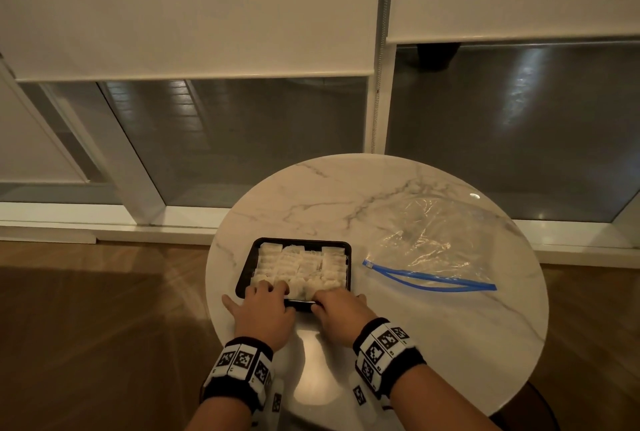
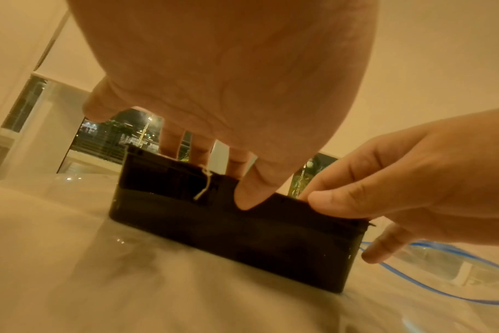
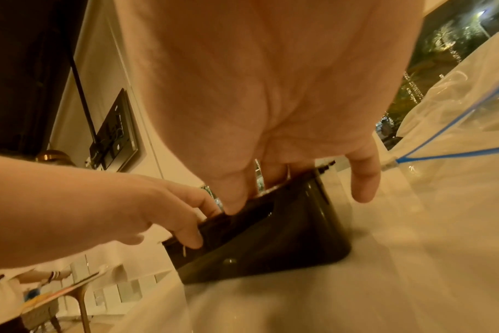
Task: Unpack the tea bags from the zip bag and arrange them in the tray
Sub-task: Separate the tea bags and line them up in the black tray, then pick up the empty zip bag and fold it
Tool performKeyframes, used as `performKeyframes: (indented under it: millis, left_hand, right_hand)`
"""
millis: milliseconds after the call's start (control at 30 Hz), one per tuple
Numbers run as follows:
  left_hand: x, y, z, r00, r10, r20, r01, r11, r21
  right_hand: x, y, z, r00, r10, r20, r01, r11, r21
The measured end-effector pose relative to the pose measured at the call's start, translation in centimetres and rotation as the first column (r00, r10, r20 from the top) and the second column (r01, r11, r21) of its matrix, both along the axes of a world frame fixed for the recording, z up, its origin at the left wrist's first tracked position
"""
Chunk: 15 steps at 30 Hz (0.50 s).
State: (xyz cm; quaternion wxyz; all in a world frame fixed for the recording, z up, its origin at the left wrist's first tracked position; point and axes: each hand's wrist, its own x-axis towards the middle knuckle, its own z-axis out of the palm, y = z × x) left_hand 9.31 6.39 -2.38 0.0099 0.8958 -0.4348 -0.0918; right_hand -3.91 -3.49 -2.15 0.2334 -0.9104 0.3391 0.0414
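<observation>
The black tray [image 1: 247, 269], packed with rows of tea bags [image 1: 301, 266], sits near the round table's [image 1: 346, 195] front edge. Left hand [image 1: 263, 312] and right hand [image 1: 341, 314] both reach over its near rim, fingers bent onto the bags; whether they pinch any, I cannot tell. The zip bag [image 1: 443, 240] lies flat and open toward the right edge.

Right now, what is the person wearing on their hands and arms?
Both hands, the left hand and the right hand, are bare: no gloves or sleeves. Each wrist carries a black band, the left wristband and the right wristband, faced with white square tiles printed with black block-pattern markers.
</observation>
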Motion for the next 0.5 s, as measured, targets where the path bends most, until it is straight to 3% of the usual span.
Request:
performKeyframes:
  millis: [200, 267, 333, 400, 500]
  left_hand:
    - [-2.9, -2.0, 2.5, 0.993, -0.086, 0.084, 0.097, 0.987, -0.129]
    - [-4.3, -3.4, 3.3, 0.986, -0.157, 0.060, 0.167, 0.961, -0.220]
    - [-5.7, -5.0, 3.9, 0.972, -0.228, -0.053, 0.198, 0.922, -0.333]
    - [-7.3, -7.3, 4.4, 0.942, -0.285, -0.178, 0.191, 0.890, -0.414]
    - [-9.2, -11.5, 4.7, 0.896, -0.327, -0.301, 0.189, 0.893, -0.409]
  right_hand:
    - [-2.9, -1.5, 1.5, 0.955, -0.122, 0.269, 0.109, 0.992, 0.063]
    - [-4.6, -2.8, 1.7, 0.899, -0.227, 0.375, 0.204, 0.974, 0.101]
    - [-6.8, -4.4, 2.0, 0.804, -0.351, 0.480, 0.344, 0.933, 0.107]
    - [-9.6, -6.2, 2.5, 0.662, -0.494, 0.565, 0.530, 0.840, 0.113]
    - [-13.9, -9.1, 2.7, 0.434, -0.731, 0.527, 0.820, 0.563, 0.105]
